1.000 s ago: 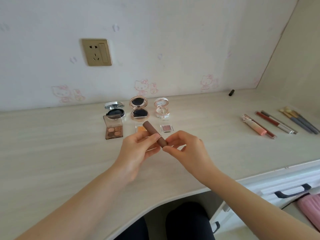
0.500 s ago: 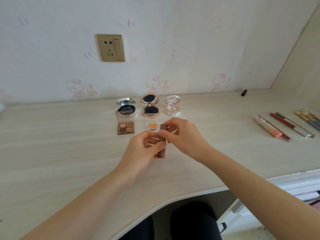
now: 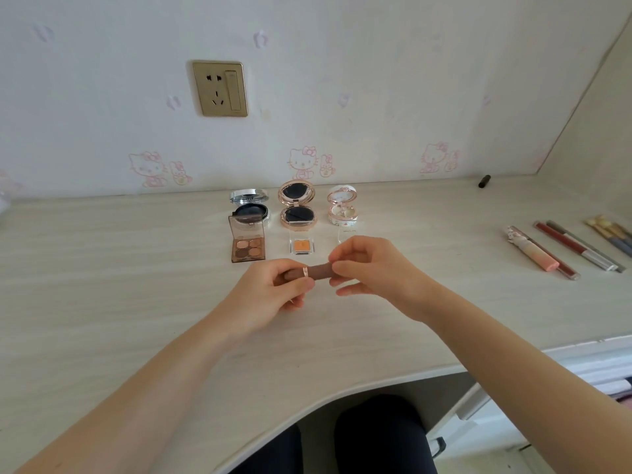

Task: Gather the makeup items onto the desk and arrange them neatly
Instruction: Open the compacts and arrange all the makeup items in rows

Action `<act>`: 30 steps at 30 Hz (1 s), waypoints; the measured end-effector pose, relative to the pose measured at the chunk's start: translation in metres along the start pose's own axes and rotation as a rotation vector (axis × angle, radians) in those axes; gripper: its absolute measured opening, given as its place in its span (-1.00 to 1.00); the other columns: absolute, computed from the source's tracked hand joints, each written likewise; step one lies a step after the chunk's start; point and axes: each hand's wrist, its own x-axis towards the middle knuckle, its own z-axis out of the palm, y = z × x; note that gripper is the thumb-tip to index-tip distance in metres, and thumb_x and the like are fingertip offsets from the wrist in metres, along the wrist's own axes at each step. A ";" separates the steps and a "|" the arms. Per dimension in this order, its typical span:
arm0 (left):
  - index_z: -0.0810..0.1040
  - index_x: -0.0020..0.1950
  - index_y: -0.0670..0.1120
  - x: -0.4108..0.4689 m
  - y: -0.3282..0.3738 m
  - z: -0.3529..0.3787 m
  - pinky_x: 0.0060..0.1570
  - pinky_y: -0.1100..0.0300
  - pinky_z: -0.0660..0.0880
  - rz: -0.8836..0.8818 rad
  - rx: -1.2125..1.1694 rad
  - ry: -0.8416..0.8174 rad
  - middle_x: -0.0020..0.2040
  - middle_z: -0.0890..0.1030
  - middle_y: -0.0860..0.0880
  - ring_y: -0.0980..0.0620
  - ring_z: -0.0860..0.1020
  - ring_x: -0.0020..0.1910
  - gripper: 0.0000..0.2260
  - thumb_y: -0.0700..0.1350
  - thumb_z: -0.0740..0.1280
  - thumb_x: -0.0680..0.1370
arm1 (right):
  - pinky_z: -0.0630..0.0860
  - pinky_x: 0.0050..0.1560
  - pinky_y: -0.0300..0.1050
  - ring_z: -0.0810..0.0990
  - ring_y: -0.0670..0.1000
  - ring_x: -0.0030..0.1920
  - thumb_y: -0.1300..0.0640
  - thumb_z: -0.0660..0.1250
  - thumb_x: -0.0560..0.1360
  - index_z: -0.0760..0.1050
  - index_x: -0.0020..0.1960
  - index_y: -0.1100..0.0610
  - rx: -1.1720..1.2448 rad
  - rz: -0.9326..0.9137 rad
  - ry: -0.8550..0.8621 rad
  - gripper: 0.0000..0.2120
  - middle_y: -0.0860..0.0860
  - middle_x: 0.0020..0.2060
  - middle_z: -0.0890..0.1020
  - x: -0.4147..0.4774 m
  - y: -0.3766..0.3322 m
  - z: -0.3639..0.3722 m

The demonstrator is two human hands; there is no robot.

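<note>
Right now the brown lipstick tube [image 3: 319, 271] lies level in the air just above the desk [image 3: 102, 285], held at both ends. The left hand [image 3: 270, 289] has its fingers curled round the left end. The right hand [image 3: 372, 271] pinches the right end between thumb and fingertips. A rose-gold band rings the tube just beside the left fingertips; whether the cap is seated tight I cannot tell.

Just beyond the left hand sits an eyeshadow quad [image 3: 248, 248], its clear brown lid tilted up, with four round pans in browns and peach inside. Between the two hands and a little farther back is a small clear case [image 3: 301, 246] holding one orange pan. A second clear case [image 3: 345, 234] peeks out just behind the right hand, its contents hidden by the fingers.

Farther back, near the wall, three round compacts stand open in a row. The silver compact [image 3: 249, 206] holds a dark puff. The rose-gold compact [image 3: 297, 206] is dark in both lid and base. The white-and-pink compact [image 3: 342, 208] has something pale in its base.

Well off to the right of the right hand several slim items lie side by side: a pink-and-peach gloss tube [image 3: 531, 249], a red gloss tube [image 3: 557, 249], a silver pencil [image 3: 581, 246] and, at the picture's edge, gold-handled brushes [image 3: 612, 234]. A small black cap-like piece [image 3: 484, 181] lies by the wall, and a gold wall socket [image 3: 220, 88] is above the compacts.
</note>
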 end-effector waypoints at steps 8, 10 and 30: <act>0.65 0.05 0.05 0.004 0.008 0.004 -0.12 0.12 0.48 0.129 0.263 -0.016 -0.24 0.60 0.06 0.17 0.51 -0.25 -0.87 -0.09 0.40 0.52 | 0.50 -0.23 -0.27 0.62 -0.11 -0.20 0.14 0.23 0.58 0.56 0.10 0.08 -0.405 -0.158 -0.019 -0.83 -0.06 -0.15 0.66 -0.007 0.019 -0.005; 0.65 0.02 0.09 0.004 0.009 0.006 -0.13 0.27 0.43 0.150 0.369 -0.017 -0.20 0.62 0.14 0.21 0.53 -0.20 -0.90 -0.03 0.38 0.52 | 0.42 -0.17 -0.39 0.59 -0.17 -0.14 0.14 0.27 0.56 0.57 0.09 0.04 -0.483 -0.230 0.028 -0.85 -0.13 -0.14 0.65 -0.009 0.024 -0.009; 0.39 0.16 -0.06 0.004 -0.003 0.039 0.00 0.12 0.34 0.421 1.289 0.076 0.00 0.51 0.01 -0.05 0.35 0.02 -0.71 0.02 -0.06 0.67 | 0.50 -0.14 0.00 0.54 0.10 -0.08 0.20 0.34 0.53 0.58 0.13 0.13 -1.027 -0.725 0.427 -0.81 -0.02 -0.05 0.62 -0.017 0.058 0.011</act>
